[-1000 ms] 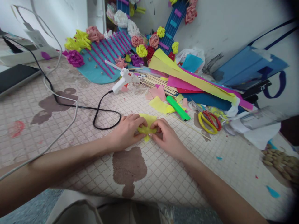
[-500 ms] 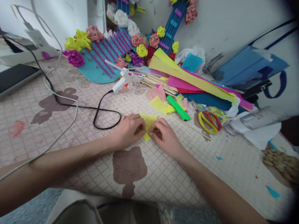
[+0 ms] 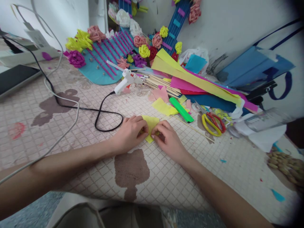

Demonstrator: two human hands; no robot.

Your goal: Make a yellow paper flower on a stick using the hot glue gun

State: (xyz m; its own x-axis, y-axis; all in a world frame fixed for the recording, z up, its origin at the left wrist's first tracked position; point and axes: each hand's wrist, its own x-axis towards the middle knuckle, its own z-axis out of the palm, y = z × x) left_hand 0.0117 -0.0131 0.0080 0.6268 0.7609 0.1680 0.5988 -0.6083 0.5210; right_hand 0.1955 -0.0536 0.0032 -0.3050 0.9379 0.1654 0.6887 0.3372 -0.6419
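Note:
Between my two hands is a small piece of yellow crepe paper point(image 3: 151, 122), lying close to the patterned tablecloth point(image 3: 166, 177). My left hand point(image 3: 133, 131) pinches its left side with thumb and fingers curled. On the other side, my right hand point(image 3: 167, 136) grips the right edge the same way. The paper's upper edge looks uneven and its lower end tapers to a point. My fingertips hide parts of both sides. Beyond my right hand lie yellow paper scraps point(image 3: 163, 106) and a bright green plastic strip point(image 3: 181, 110).
A white glue gun point(image 3: 125, 80) with a looping black cord lies ahead. Scissors point(image 3: 212, 123) with red and yellow handles, wooden sticks point(image 3: 161, 85) and coloured paper sheets point(image 3: 197, 77) are to the right. Paper roses point(image 3: 144, 51) stand behind. A white cable point(image 3: 77, 117) crosses my left forearm.
The upper edge of the yellow paper has become more wavy and bent. Both hands stay in almost the same place, still pinching it.

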